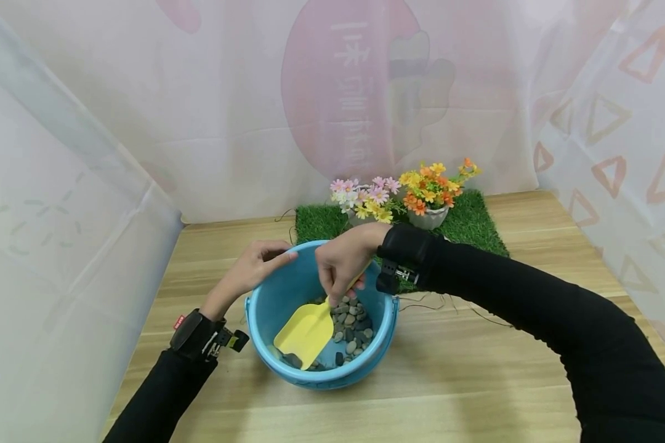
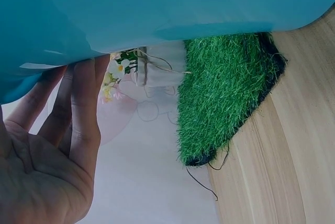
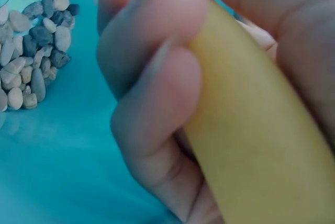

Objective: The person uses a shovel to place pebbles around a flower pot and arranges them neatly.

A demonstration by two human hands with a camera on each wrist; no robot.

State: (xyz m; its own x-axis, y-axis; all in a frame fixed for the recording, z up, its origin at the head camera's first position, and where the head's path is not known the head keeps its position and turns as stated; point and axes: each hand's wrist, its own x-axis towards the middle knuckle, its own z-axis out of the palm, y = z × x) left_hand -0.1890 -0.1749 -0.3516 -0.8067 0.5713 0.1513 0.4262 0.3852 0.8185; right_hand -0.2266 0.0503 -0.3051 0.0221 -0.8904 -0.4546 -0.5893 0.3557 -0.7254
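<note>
From here, scooping looks to be the step: the right hand [image 1: 346, 258] grips a yellow shovel [image 1: 305, 335] over stones [image 1: 350, 320] inside the blue bucket [image 1: 282, 295] on the table [image 1: 449, 394]; the left hand [image 1: 257, 267] pinches its rim [image 1: 321, 378]. Next probably calls for sliding under stones.

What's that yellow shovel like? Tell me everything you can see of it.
The shovel is plain yellow and looks like smooth plastic, with a broad blade and a thick, rounded handle. The right hand grips the handle. It slants inside the blue bucket, blade lower and toward the person's left. Stones show around the blade, none on its visible face; whether it touches them or the bucket is unclear.
</note>
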